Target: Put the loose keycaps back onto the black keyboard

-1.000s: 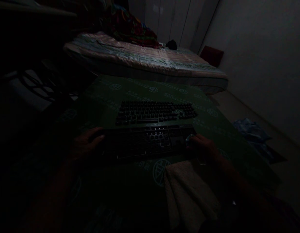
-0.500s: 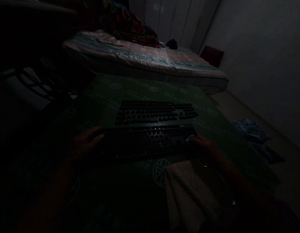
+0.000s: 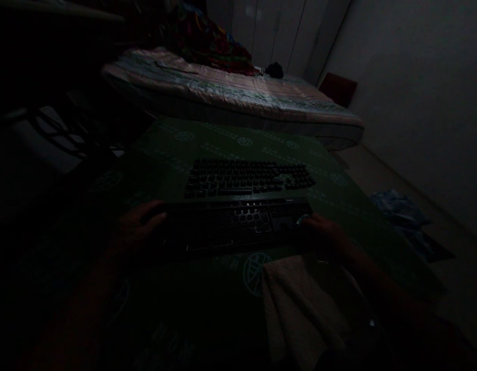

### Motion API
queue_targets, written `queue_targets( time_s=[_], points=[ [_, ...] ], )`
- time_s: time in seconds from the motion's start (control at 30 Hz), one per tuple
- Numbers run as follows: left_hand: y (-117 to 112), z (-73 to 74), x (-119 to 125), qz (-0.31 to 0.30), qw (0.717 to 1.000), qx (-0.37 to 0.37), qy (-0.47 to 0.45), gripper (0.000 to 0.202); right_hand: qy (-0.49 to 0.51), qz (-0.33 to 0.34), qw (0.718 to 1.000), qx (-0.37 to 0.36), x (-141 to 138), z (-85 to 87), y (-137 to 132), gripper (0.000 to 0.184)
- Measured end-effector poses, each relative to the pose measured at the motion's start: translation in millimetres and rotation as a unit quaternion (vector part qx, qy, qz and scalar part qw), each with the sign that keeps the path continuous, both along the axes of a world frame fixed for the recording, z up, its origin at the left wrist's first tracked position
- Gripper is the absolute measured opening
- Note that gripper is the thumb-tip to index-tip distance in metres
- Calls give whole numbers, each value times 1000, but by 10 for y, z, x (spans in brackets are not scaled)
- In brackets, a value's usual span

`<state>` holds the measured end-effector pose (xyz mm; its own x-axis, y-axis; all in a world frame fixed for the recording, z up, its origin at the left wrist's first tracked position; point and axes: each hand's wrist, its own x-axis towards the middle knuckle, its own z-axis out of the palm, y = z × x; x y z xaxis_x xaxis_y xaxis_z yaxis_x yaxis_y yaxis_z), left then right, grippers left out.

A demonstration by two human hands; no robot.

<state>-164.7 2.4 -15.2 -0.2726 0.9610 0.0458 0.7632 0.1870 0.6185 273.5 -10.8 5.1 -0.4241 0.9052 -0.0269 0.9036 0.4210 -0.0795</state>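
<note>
A dark keyboard body (image 3: 215, 226), its key area without most keycaps, lies across the green table in dim light. My left hand (image 3: 140, 224) grips its left end, with the thumb along the near top edge. At the other end, my right hand (image 3: 325, 232) has its fingers closed on the right edge. A small pale bluish patch (image 3: 302, 219) shows by the right fingertips; I cannot make out what it is. Just beyond the body, loose black keycaps (image 3: 238, 178) are laid out in keyboard order, with a gap toward the right.
A beige cloth (image 3: 300, 304) lies on the near right of the printed green tabletop (image 3: 215, 139). Beside it is a dark, partly hidden item with shiny edges. Behind stands a bed (image 3: 242, 98) with a red patterned blanket (image 3: 215, 46). Blue fabric (image 3: 401, 206) lies on the floor at right.
The view has shifted very slightly. Both hands stay at the ends of the keyboard body, with almost no visible movement.
</note>
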Motion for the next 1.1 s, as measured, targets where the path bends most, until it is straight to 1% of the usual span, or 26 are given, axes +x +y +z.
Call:
queue_targets(
  time_s=[0.1, 0.2, 0.27, 0.33, 0.4, 0.47, 0.53, 0.6, 0.67, 0.77, 0.87, 0.97, 1.03, 1.1],
  points=[
    [-4, 19, 14, 4, 1000, -5, -3, 57, 7, -17, 1000, 4, 23, 30, 55, 24],
    [-6, 28, 19, 2, 1000, -8, -5, 57, 9, -50, 998, 28, 51, 53, 193, 25],
    [-11, 37, 28, 2, 1000, -4, -5, 57, -14, -73, 997, 37, 37, 58, 284, 26],
    [-20, 52, 43, 2, 1000, 2, -3, 56, -48, -83, 995, 32, -3, 57, 321, 27],
    [-28, 62, 53, 0, 1000, 3, -4, 55, -79, -78, 994, 15, -40, 60, 278, 28],
    [-28, 53, 46, 0, 1000, -1, -5, 57, -99, -66, 993, -6, -43, 73, 178, 30],
    [-17, 19, 18, 1, 1000, -3, -3, 59, -101, -55, 993, -25, -8, 95, 77, 30],
    [-1, -25, -22, -2, 1000, 1, 2, 58, -94, -51, 994, -30, 37, 117, 39, 28],
    [9, -56, -52, -7, 1000, 6, 6, 56, -85, -62, 994, -17, 55, 133, 91, 26],
    [5, -53, -58, -8, 1000, 11, 7, 53, -89, -81, 993, 5, -2, 148, 271, 26],
    [-11, -27, -34, -6, 1000, 5, 10, 53, -116, -94, 989, -4, -105, 172, 367, 23],
    [-25, -29, -23, -5, 1000, 10, 1, 52, -132, -98, 985, -45, -141, 216, 255, 24],
    [-28, -47, -29, -7, 1000, 20, -7, 49, -130, -93, 984, -79, -103, 245, 114, 25],
    [-27, -63, -37, -10, 1000, 23, -12, 48, -122, -87, 984, -96, -39, 265, -4, 23]
  ],
)
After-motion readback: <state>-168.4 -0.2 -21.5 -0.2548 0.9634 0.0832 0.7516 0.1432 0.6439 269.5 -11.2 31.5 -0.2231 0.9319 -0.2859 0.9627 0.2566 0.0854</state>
